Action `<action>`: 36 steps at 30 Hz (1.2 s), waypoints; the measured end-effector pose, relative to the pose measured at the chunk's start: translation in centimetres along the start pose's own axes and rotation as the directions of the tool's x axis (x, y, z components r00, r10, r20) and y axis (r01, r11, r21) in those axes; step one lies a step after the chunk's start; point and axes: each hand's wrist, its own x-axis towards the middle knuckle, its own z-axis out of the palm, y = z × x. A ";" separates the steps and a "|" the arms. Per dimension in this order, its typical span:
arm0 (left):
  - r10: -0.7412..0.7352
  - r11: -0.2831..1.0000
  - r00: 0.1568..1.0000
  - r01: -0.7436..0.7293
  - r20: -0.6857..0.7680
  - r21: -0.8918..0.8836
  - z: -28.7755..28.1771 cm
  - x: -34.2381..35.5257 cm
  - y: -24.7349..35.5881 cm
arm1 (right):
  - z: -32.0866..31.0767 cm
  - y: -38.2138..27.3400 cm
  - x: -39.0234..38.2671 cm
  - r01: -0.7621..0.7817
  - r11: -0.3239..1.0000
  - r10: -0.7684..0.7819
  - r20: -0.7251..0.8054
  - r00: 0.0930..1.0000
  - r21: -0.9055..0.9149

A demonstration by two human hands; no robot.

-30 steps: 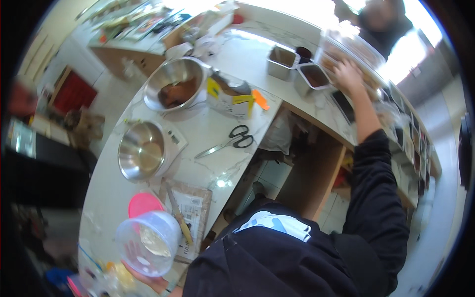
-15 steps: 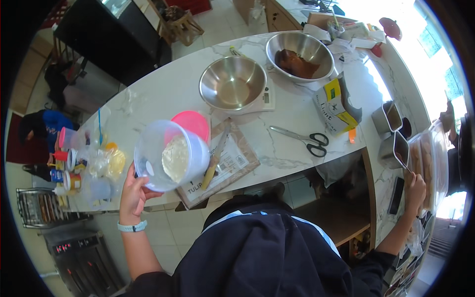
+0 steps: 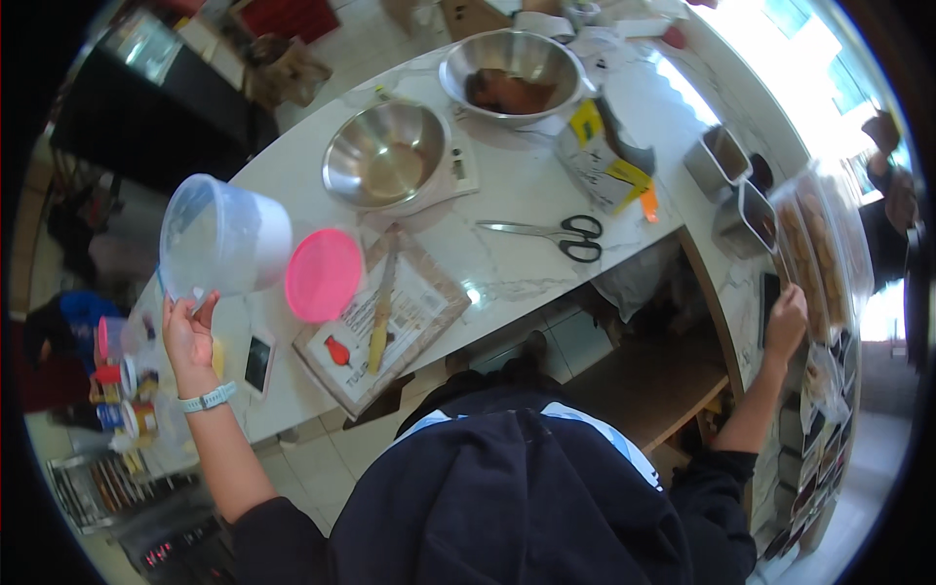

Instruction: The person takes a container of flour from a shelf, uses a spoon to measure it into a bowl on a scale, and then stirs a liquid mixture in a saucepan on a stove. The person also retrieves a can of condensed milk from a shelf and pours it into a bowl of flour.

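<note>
Head view: the held translucent tub (image 3: 234,234) extends forward from the left grip (image 3: 191,339).

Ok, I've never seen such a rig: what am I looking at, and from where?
There is no robot here, just a person working bare-handed. A fisheye camera worn on the head looks down, so straight edges bend. The left hand holds a translucent tub, tilted; the right hand grips a thin handle at a metal container. On the counter are a pink lid, scissors, and a knife on a flat package. One steel bowl sits on a scale; a second bowl holds something brown.
</note>
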 end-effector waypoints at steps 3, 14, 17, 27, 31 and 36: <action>0.172 0.984 0.976 -0.162 0.136 -0.080 0.1 6.3 -3.7 | -0.3 -2.5 -1.1 -0.003 0.992 0.010 -0.051 0.999 0.128; 0.028 0.993 0.972 -0.001 -0.234 0.114 8.2 1.8 -9.6 | -0.2 -3.9 -3.4 -0.166 0.951 0.217 -0.178 0.960 0.262; 0.140 0.883 0.971 -0.210 0.191 0.420 5.5 -1.1 -15.1 | 1.1 -4.2 -2.8 -0.150 0.954 0.202 -0.186 0.962 0.260; 0.281 0.243 0.678 -0.735 0.680 0.633 4.1 -6.4 -16.9 | 2.8 -4.9 -2.5 -0.149 0.964 0.181 -0.131 0.975 0.219; 0.420 0.128 0.644 -0.740 0.640 0.660 3.9 -6.8 -16.3 | 2.4 -5.2 -1.7 -0.082 0.961 0.140 -0.210 0.968 0.265; 0.614 0.378 0.724 -0.621 0.316 0.687 2.7 -6.6 -12.1 | 2.2 -5.3 -1.5 -0.075 0.947 0.159 -0.252 0.955 0.312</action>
